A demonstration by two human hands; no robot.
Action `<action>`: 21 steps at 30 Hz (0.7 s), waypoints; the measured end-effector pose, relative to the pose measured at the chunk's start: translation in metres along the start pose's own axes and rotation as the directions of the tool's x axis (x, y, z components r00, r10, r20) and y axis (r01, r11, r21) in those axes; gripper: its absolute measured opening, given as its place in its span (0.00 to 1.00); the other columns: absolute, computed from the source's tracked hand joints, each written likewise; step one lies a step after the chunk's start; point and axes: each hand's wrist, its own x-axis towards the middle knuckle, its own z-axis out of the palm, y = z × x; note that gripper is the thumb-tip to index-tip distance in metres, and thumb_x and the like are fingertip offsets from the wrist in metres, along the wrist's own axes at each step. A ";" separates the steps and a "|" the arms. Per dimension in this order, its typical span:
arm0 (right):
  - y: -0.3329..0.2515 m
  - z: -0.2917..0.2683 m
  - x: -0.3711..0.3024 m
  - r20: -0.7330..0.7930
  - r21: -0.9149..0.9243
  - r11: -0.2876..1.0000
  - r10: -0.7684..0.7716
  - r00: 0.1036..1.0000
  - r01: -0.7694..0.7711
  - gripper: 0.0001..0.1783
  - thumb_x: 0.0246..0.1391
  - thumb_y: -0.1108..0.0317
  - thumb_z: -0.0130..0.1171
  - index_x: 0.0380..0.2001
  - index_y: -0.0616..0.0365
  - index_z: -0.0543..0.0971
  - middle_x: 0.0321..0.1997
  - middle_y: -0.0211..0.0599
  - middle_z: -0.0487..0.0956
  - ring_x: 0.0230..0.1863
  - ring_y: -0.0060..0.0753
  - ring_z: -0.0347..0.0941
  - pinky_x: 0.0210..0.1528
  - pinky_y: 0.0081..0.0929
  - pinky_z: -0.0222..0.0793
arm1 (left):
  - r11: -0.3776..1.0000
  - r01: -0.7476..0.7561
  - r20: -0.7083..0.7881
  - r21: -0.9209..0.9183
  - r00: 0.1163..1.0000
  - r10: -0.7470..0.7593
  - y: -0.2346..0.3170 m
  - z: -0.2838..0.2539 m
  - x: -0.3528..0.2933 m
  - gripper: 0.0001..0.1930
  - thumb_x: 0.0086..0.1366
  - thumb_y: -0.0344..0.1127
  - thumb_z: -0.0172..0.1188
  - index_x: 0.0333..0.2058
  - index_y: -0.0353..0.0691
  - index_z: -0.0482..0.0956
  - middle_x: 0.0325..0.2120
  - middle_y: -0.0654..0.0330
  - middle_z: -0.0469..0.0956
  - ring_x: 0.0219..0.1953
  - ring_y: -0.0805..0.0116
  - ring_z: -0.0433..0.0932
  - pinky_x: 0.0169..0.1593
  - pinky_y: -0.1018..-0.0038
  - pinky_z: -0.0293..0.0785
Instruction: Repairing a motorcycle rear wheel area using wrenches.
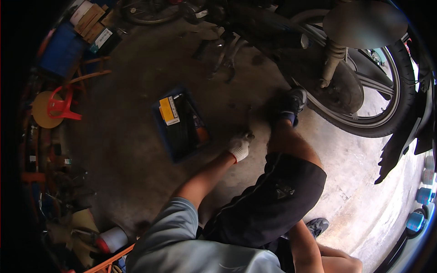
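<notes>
1. Nearest to us: our grey sleeve (pixel 182 236) and black shorts (pixel 273 200) fill the lower middle of the view. One bare knee is bent toward the wheel, and a grey shoe (pixel 318 224) is tucked under us at lower right.
2. Our left hand (pixel 240 145) wears a white work glove with a red cuff. The arm reaches forward, and the hand is lowered to the concrete floor (pixel 136 150) beside our leg. Its fingers are curled in. We cannot tell whether they hold anything, because the spot is small and in shadow.
3. Our right hand is not in view. Only the right forearm (pixel 305 250) shows, at the bottom edge.
4. Just to the left of the gloved hand, near it but apart, lies a blue tray (pixel 180 125) flat on the floor. It holds dark contents, a yellow label and an orange-tipped item.
5. Ahead of the hand, our other foot in a dark shoe (pixel 293 102) is set just beside the motorcycle's rear wheel (pixel 364 100).
6. The wheel stands upright at upper right, with a shock absorber (pixel 332 61) above it.
7. Far left: a red plastic stool (pixel 61 104), a yellow disc, a blue box (pixel 61 50) and stacked cardboard packages.
8. Lower left: a white can (pixel 114 239) among clutter.
9. Right rim: blue bottles (pixel 421 207) in a row.
</notes>
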 end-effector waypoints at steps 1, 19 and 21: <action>0.003 0.002 0.002 0.000 -0.003 1.000 -0.004 1.000 0.004 0.18 0.54 0.58 0.53 0.43 0.57 0.79 0.39 0.52 0.82 0.43 0.52 0.80 0.44 0.42 0.75 | 0.994 0.013 -0.108 -0.112 0.994 -0.025 -0.007 -0.006 -0.007 0.17 0.60 0.38 0.52 0.48 0.47 0.76 0.56 0.52 0.70 0.60 0.52 0.66 0.59 0.56 0.65; 0.029 0.032 0.043 -0.021 -0.058 0.997 -0.049 0.999 0.048 0.19 0.54 0.58 0.53 0.45 0.56 0.79 0.39 0.52 0.82 0.43 0.51 0.80 0.44 0.41 0.75 | 0.426 0.898 0.104 0.106 0.416 -0.903 -0.188 -0.028 -0.057 0.32 0.49 0.38 0.64 0.52 0.30 0.66 0.51 0.43 0.75 0.49 0.46 0.79 0.47 0.58 0.78; 0.030 0.034 0.045 -0.026 -0.061 0.997 -0.051 0.998 0.050 0.19 0.54 0.58 0.53 0.45 0.56 0.79 0.39 0.52 0.82 0.43 0.51 0.80 0.44 0.41 0.75 | 0.419 0.907 0.167 0.045 0.407 -0.898 -0.198 -0.020 -0.052 0.32 0.49 0.37 0.63 0.52 0.28 0.66 0.49 0.43 0.76 0.50 0.47 0.79 0.49 0.58 0.78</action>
